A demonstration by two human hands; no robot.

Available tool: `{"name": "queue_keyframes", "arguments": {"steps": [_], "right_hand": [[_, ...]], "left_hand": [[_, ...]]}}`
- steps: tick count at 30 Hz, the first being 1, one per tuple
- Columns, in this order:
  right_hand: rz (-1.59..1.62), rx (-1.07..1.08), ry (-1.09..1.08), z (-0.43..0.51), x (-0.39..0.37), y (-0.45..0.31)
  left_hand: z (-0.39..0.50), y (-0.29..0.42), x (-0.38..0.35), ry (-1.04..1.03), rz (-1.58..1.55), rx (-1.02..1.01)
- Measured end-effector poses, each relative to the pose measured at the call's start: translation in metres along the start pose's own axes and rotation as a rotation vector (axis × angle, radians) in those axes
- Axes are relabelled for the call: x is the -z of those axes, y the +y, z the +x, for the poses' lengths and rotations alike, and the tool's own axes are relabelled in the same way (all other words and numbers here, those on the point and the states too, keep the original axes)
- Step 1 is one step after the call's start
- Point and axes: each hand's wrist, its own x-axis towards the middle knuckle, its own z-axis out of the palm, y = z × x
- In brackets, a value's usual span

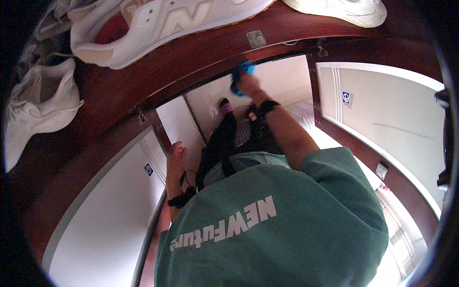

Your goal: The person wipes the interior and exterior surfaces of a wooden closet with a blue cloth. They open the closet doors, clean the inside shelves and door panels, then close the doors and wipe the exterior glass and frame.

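My right hand (249,85) is shut on a bunched blue cloth (247,67), both blurred. They are beneath the dark red wooden edge of a cabinet (200,73), over the pale surface inside the frame. I cannot tell whether the cloth touches the wood. Farther left, my left hand (175,154) is beside the inner edge of the left cabinet door (118,201), its fingers partly curled. Whether it grips that edge is hidden. Black bands circle both wrists.
White sneakers (172,27) rest on the wooden top, with another pale shoe (46,97) at far left. A right door (380,104) with a pale panel stands open. Metal catches (256,38) sit along the frame. My slippered foot (225,105) shows below.
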Motion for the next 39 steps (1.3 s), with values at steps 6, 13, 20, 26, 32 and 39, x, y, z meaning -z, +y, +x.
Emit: {"name": "queue_keyframes", "arguments": {"steps": [6, 13, 20, 26, 32, 39], "right_hand": [[0.349, 0.794, -0.69, -0.075, -0.046, -0.113], [0.895, 0.006, -0.024, -0.062, 0.044, -0.038], [-0.234, 0.227, 0.077, -0.013, 0.05, -0.003], [0.103, 0.608, -0.146, -0.054, -0.038, -0.186], [-0.175, 0.603, -0.082, -0.027, -0.072, -0.301], [-0.157, 0.782, 0.142, -0.004, -0.102, -0.31]], "left_hand": [[-0.023, 0.039, 0.009, -0.02, 0.111, 0.04], [-0.033, 0.008, -0.002, -0.016, -0.044, 0.047], [-0.045, 0.026, -0.002, 0.003, 0.128, 0.07], [-0.066, 0.026, 0.002, 0.178, 0.081, -0.053], [-0.085, 0.004, -0.009, 0.104, -0.176, 0.185], [-0.103, -0.024, -0.035, 0.179, -0.09, 0.13]]}}
